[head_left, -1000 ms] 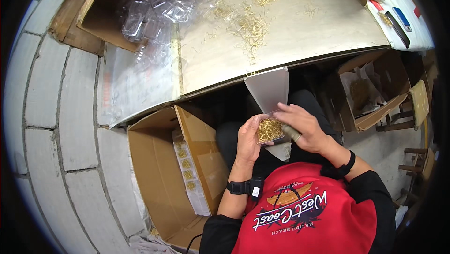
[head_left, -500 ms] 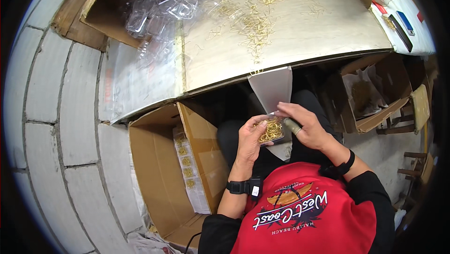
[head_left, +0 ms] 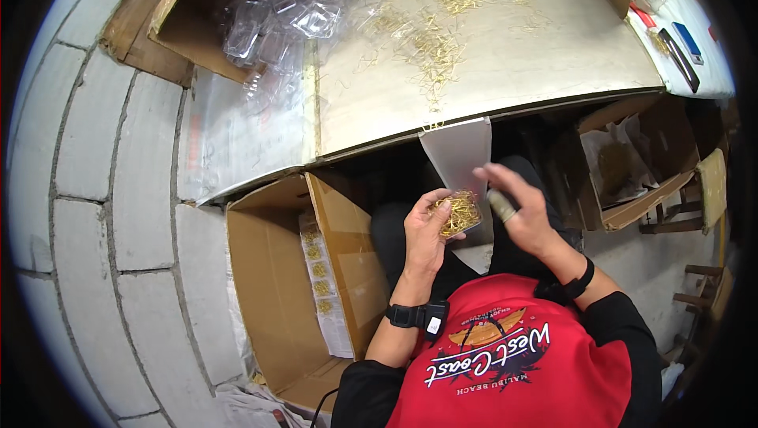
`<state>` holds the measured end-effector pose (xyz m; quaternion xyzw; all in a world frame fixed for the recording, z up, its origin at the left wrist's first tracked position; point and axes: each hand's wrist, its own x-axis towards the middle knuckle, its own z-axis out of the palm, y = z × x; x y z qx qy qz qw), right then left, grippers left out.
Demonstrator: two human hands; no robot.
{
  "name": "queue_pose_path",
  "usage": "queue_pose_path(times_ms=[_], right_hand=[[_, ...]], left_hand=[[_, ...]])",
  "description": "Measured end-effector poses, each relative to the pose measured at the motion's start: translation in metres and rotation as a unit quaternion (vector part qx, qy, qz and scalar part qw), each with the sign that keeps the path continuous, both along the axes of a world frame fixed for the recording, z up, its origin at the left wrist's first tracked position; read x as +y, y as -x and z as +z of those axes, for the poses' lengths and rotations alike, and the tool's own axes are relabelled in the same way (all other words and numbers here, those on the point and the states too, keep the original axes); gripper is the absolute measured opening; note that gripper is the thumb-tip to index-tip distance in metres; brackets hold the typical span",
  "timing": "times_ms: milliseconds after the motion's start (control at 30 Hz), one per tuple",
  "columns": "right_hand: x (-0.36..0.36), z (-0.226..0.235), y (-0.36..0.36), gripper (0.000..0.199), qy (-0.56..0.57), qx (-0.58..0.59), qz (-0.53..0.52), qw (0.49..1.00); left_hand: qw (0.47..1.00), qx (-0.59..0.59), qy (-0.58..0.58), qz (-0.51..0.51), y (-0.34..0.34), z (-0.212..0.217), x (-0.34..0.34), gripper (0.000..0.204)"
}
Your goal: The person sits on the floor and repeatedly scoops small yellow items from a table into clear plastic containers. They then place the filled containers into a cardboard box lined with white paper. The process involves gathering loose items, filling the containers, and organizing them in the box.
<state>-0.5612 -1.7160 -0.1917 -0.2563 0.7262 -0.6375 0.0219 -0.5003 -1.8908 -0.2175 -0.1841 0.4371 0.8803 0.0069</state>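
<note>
My left hand [head_left: 426,230] holds a small clear plastic container [head_left: 459,214] filled with thin gold-coloured metal pieces, below the table edge over my lap. My right hand [head_left: 517,203] hovers just right of the container, fingers spread, a taped fingertip showing; it holds nothing I can see. A white sheet [head_left: 459,155] hangs from the table edge just behind the hands. More loose gold pieces [head_left: 430,41] lie scattered on the tabletop [head_left: 553,57].
An open cardboard box [head_left: 276,302] with packed filled containers stands at my left on the floor. A pile of empty clear containers [head_left: 292,9] fills a box at the table's far left. Another open box [head_left: 624,163] sits at my right. A block wall runs along the left.
My right hand has lifted off the container and opened its fingers; earlier it was pressed against the container with the left hand. The left hand keeps hold.
</note>
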Motion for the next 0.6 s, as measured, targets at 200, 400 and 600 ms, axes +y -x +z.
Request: queue_pose_path(times_ms=[200,400,600], right_hand=[[0.010,-0.013,0.019,0.013,0.098,-0.280,0.071,0.952],[0.019,-0.014,0.016,0.010,0.103,-0.311,0.046,0.944],[0.030,-0.001,0.010,0.006,-0.084,-0.045,-0.068,0.993]], left_hand=[[1.000,0.001,0.020,-0.019,0.007,0.014,0.011,0.023],[0.999,-0.012,0.030,-0.016,0.013,0.013,0.023,0.023],[0.995,-0.043,0.089,-0.011,0.017,0.016,0.040,0.023]])
